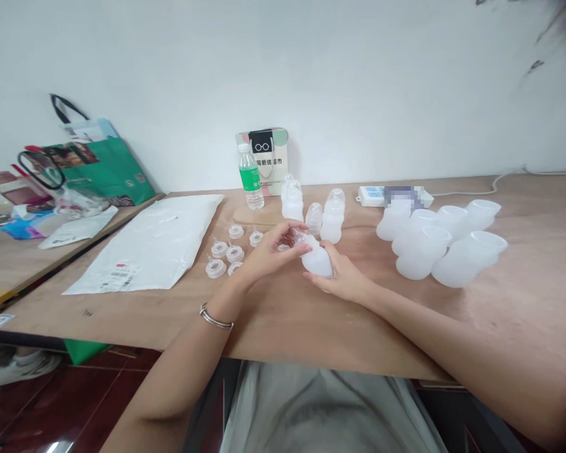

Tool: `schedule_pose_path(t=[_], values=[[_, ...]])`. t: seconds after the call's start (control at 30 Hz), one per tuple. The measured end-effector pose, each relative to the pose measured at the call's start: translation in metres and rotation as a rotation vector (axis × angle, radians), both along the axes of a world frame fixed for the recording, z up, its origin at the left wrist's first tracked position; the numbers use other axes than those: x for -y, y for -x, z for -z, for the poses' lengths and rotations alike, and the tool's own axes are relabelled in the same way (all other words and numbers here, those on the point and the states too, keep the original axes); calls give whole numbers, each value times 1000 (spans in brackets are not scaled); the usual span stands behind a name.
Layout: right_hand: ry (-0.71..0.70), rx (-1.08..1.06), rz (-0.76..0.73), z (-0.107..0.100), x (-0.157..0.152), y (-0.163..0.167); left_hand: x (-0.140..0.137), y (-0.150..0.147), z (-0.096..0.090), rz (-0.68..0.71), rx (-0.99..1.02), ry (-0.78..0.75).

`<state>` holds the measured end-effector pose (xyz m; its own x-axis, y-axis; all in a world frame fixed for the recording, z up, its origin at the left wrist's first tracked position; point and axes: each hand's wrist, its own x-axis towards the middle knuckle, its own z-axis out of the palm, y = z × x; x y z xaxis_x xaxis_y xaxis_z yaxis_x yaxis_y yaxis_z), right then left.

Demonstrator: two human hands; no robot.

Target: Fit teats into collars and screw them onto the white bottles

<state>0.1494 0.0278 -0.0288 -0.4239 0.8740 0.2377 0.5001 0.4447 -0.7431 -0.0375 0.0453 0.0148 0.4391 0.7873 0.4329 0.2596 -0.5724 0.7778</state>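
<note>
Between my hands is a milky-white baby bottle (317, 261), tilted with its top toward the left. My right hand (343, 277) wraps round the body near its base. The fingers of my left hand (280, 248) close on the clear part at the bottle's top, which they partly cover. Left of my left hand lie several translucent rings with nipples (234, 253). Just behind my hands stand capped baby bottles (332, 217) and a clear dome cap (314, 217). To the right, several uncapped white bottle bodies (415, 251) stand in a group.
A water bottle (251, 179) and a paper bag (276, 157) stand by the wall. A white plastic mailer (146, 242) covers the table's left. A power strip (372, 196) with a cable lies at the back right. A green bag (108, 167) sits far left.
</note>
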Motion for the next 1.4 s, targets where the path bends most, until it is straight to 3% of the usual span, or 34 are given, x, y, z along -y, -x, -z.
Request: schedule_pose_path(t=[0.33,0.63,1.03,1.4], values=[[-35,42,17,-1,1,-2,2,2,-4,100,12,44],[-81,84,22,-2,1,-2,2,3,-3,64,-45,46],[-32,19,-14,-2,1,-4,7,7,-8,234,-11,89],[-46,57,-26,-1,2,-3,-1,5,1,63,-65,81]])
